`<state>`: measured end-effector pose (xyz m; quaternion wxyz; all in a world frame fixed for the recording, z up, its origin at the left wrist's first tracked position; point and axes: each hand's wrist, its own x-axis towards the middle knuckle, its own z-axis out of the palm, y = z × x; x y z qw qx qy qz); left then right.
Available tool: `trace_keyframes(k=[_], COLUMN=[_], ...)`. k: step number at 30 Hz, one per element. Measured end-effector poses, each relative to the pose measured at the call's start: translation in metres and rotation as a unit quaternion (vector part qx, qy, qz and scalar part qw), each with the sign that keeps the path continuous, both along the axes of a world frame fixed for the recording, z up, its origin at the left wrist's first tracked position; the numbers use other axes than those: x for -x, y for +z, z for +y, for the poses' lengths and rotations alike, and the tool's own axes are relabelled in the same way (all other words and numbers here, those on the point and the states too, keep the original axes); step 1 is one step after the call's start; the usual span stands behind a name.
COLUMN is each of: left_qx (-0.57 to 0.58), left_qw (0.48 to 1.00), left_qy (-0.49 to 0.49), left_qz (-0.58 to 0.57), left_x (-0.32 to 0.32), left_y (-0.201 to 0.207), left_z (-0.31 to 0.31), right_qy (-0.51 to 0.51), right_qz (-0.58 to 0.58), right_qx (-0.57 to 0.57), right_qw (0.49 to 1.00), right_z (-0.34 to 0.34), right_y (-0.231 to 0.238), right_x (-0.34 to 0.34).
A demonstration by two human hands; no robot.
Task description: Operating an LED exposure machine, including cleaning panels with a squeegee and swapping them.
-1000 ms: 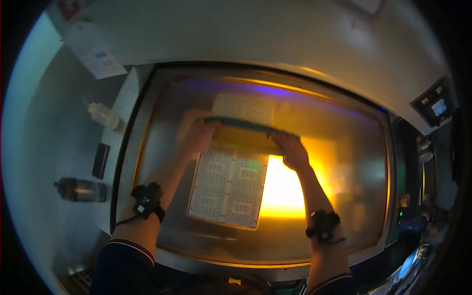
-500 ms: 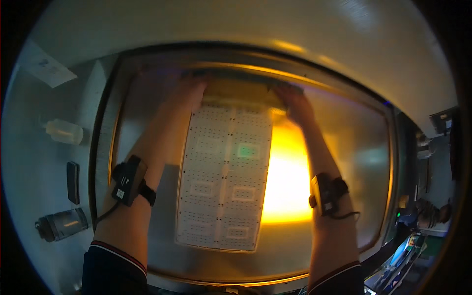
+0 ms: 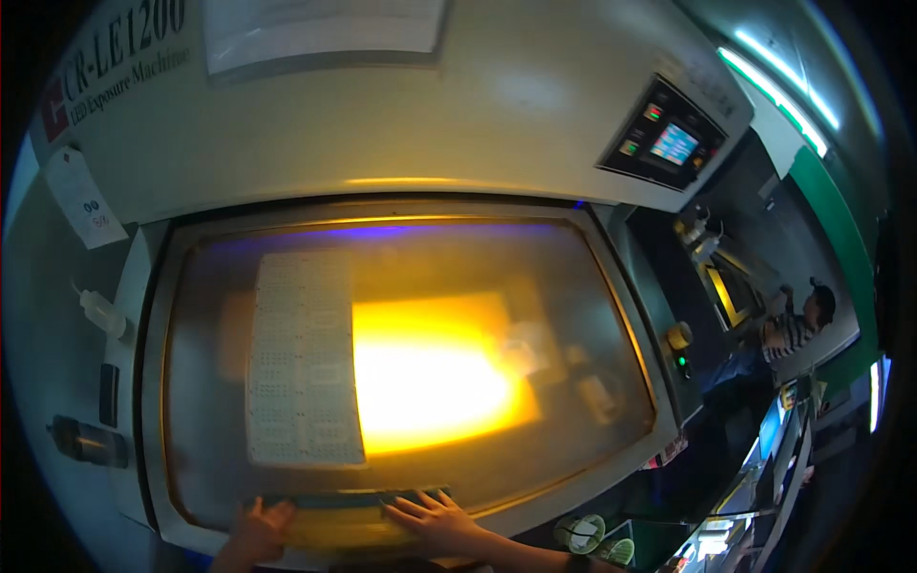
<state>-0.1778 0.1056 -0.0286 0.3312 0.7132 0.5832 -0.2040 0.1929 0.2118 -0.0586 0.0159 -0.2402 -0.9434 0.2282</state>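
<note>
A wide yellowish squeegee with a dark edge lies across the near rim of the framed exposure bed. My left hand grips its left end, fingers over the top. Toward its right end, my right hand holds it with the fingers spread over the upper face; the thumb is hidden. Beyond the squeegee, a pale panel with rows of small dark marks lies flat on the left half of the bed. Bright yellow light shines beside the panel's right edge.
A machine housing with a control screen rises behind the bed. On the left stand a squeeze bottle, a dark flat object and a clear bottle. A person in stripes is at the far right.
Both hands have brought the squeegee from the panel's far end back to the near rim. My view has tilted up, showing more of the machine and the room. The panel still lies on the bed.
</note>
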Motion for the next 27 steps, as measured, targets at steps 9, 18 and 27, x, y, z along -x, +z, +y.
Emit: trace_keyframes(k=[9,18,27], left_qx=[0.049,0.021,-0.226], left_qw=[0.988,0.981,0.812], left_qy=[-0.041,0.159,0.53], left_qz=[-0.142,-0.112,0.094], left_x=[-0.108,-0.311,-0.299], left_y=[0.018,-0.105,-0.502], left_z=[-0.075,-0.137,-0.095], right_qy=[0.101,-0.017,-0.316], right_qz=[-0.089,-0.102,-0.219], right_qx=[0.19,0.056,0.508], right_qw=[0.973,0.993,0.771], right_z=[-0.001,-0.081,-0.157], right_y=[0.064,-0.004,-0.03], right_x=[-0.14,-0.284,-0.398])
